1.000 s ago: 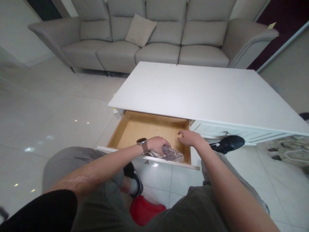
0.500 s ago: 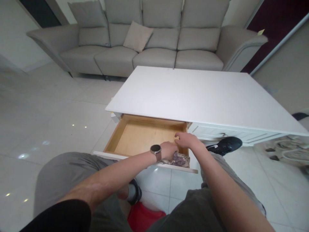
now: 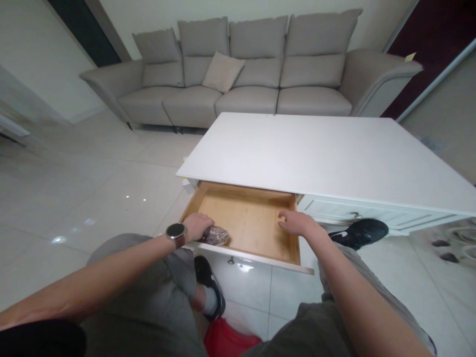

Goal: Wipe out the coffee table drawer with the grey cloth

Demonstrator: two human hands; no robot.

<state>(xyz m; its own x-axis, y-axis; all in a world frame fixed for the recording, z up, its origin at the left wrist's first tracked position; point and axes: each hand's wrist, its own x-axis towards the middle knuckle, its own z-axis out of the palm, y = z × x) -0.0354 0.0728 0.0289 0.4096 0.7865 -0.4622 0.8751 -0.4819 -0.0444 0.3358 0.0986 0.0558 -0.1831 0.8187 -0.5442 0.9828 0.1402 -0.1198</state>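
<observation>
A wooden drawer (image 3: 253, 213) is pulled out of the white coffee table (image 3: 297, 148). My left hand (image 3: 199, 225), below a wristwatch, is closed on a patterned purple-and-cream cloth (image 3: 216, 236) at the drawer's front left corner. The cloth is bunched up and touches the drawer floor or front panel; I cannot tell which. My right hand (image 3: 295, 222) hovers over the drawer's right side, its fingers loosely curled and apart, with nothing in them.
Behind the table stands a grey sofa (image 3: 245, 101) with a beige cushion (image 3: 223, 72). A red stool or seat (image 3: 230, 339) is beneath me. My black shoes are near the drawer and the table front. A drawer knob (image 3: 231, 260) sticks out at the front.
My left hand has moved with the cloth from the drawer's front right corner to its front left. My right hand stays near the right side. The view has tilted up slightly.
</observation>
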